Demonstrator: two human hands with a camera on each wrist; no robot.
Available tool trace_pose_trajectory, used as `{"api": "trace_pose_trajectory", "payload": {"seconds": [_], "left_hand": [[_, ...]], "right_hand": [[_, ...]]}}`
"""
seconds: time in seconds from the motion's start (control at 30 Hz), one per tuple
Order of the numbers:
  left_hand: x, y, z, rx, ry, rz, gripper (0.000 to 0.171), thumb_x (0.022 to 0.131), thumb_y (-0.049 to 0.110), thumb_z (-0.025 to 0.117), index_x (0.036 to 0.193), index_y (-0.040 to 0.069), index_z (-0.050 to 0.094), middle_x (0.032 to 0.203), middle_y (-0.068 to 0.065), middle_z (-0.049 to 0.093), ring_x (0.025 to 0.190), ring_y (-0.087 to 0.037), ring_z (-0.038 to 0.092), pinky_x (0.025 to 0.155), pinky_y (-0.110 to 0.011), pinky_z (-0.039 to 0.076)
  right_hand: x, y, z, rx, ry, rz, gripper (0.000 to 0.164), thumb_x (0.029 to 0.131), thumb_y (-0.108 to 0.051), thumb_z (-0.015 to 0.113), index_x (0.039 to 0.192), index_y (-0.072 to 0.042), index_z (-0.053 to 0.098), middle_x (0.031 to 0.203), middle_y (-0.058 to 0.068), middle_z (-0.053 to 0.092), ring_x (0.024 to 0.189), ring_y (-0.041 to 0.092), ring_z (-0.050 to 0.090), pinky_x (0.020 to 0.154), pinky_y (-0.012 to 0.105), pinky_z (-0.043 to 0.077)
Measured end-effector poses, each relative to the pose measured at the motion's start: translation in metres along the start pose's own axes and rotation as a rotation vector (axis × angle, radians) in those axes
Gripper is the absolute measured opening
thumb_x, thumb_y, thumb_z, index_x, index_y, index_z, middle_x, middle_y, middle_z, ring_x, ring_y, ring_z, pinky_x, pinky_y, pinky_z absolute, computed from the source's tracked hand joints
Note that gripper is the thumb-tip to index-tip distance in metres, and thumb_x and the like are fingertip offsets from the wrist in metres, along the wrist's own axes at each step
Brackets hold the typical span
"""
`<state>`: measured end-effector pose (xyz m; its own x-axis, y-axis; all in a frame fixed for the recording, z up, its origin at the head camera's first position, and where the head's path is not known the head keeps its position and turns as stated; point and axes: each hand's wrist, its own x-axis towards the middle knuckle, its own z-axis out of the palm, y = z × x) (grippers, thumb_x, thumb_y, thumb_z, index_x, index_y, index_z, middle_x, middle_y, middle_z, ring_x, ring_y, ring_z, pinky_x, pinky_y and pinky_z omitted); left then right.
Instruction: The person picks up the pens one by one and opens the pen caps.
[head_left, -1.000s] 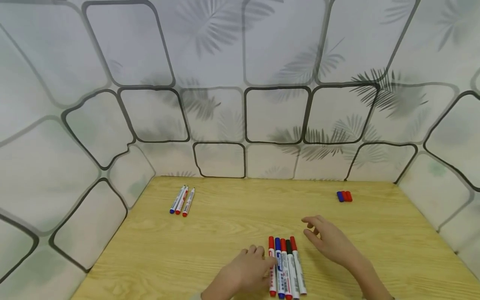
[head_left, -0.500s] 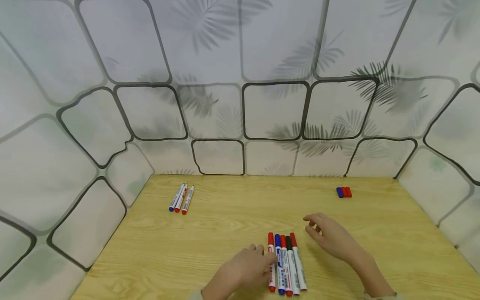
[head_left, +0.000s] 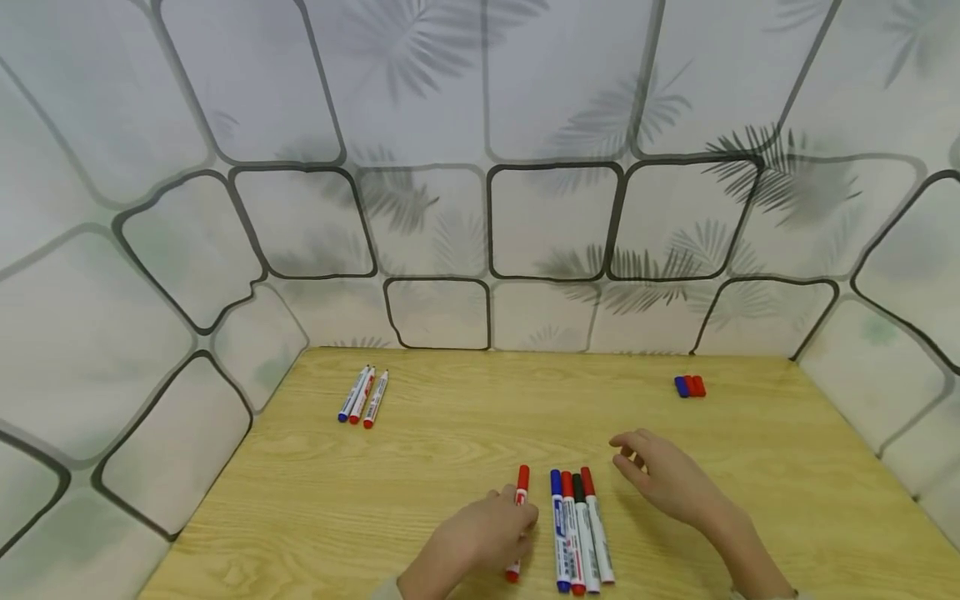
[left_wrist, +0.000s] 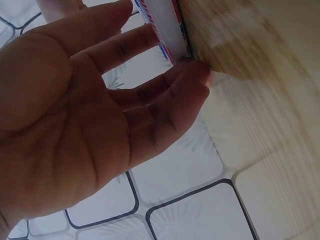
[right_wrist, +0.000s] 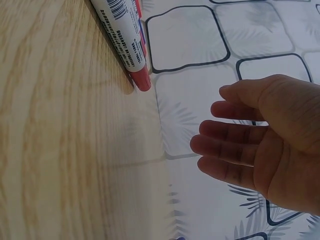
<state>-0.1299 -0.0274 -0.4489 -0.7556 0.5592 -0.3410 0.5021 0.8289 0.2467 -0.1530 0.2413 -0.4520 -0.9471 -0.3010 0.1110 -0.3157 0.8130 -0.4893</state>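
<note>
My left hand [head_left: 487, 529] pinches a red-capped white marker [head_left: 522, 477], which lies almost straight away from me and a short gap left of a row of markers. In the left wrist view this marker [left_wrist: 167, 27] touches the fingertips; the lower fingers are bent. The row holds a blue-capped marker [head_left: 559, 533], a red-capped marker [head_left: 573, 542], a black-capped marker [head_left: 587, 546] and, rightmost, another red-capped marker [head_left: 598, 533]. My right hand [head_left: 663, 477] hovers right of the row, fingers loosely bent, holding nothing. The right wrist view shows a red-capped marker [right_wrist: 122, 40] apart from it.
On the wooden table [head_left: 450, 433], three uncapped markers [head_left: 363, 396] lie at the back left, tips pointing away. Three loose caps [head_left: 690, 387], one blue and two red, sit together at the back right. Patterned cloth walls [head_left: 551, 221] enclose the table's back and sides.
The left hand has taken hold of the leftmost red-capped marker and slid it left, away from the row. The right hand has stayed almost in place.
</note>
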Motion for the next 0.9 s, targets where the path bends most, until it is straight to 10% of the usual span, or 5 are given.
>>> {"api": "trace_pose_trajectory", "payload": {"seconds": [0.33,0.9], "left_hand": [[0.0,-0.002,0.001,-0.009,0.04,0.011,0.009,0.093,0.019,0.07,0.088,0.02,0.062,0.09,0.002,0.049,0.07,-0.01,0.048,0.06,-0.023,0.043],[-0.007,-0.011,-0.015,-0.083,0.268,0.126,0.035,0.089,-0.001,0.068,0.114,0.019,0.054,0.099,0.001,0.057,0.066,-0.007,0.048,0.059,-0.02,0.045]], "right_hand": [[-0.001,-0.002,0.002,0.015,-0.014,0.032,0.026,0.099,-0.018,0.061,0.122,-0.007,0.065,0.103,-0.004,0.064,0.087,0.008,0.058,0.074,0.03,0.052],[-0.003,-0.024,0.01,0.005,0.01,-0.089,0.033,0.096,-0.017,0.065,0.128,-0.01,0.062,0.116,0.003,0.065,0.085,0.005,0.058,0.072,0.024,0.052]]}}
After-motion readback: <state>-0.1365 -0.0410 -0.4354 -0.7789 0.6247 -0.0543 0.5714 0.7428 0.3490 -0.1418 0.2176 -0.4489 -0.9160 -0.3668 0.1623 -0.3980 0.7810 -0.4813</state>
